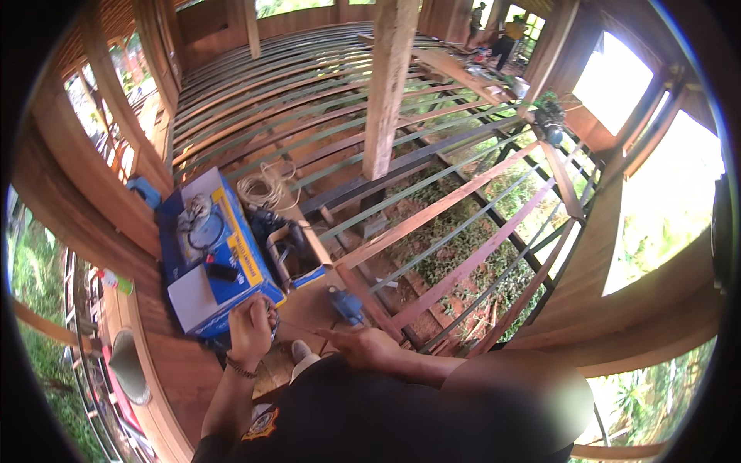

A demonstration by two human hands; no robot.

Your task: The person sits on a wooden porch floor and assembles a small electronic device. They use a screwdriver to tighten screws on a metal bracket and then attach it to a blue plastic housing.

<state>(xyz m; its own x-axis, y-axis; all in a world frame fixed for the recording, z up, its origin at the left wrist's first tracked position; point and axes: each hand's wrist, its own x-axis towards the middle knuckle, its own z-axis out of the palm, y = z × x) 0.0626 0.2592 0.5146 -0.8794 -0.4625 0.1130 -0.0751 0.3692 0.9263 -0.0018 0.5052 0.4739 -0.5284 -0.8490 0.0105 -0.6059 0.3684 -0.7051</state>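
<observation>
My left hand (251,330) is closed in front of the blue and white carton (253,258), around a small dark, shiny thing I cannot make out. A thin dark strand (297,326) stretches from it toward my right hand (361,347), whose fingers are pinched together at its other end. Whether the strand is cord, wire or tape is too small to tell. Just beyond the right hand lies a blue power tool (346,305) on the boards. On the carton rest a round blue and grey item (204,228) and a dark object (221,272).
Behind the carton are an open box (315,245) with dark tools and a coiled pale cable (260,190). Open floor joists (440,216) span bare ground and plants. A wooden post (388,92) rises mid-room. Two people (508,42) are at the far right.
</observation>
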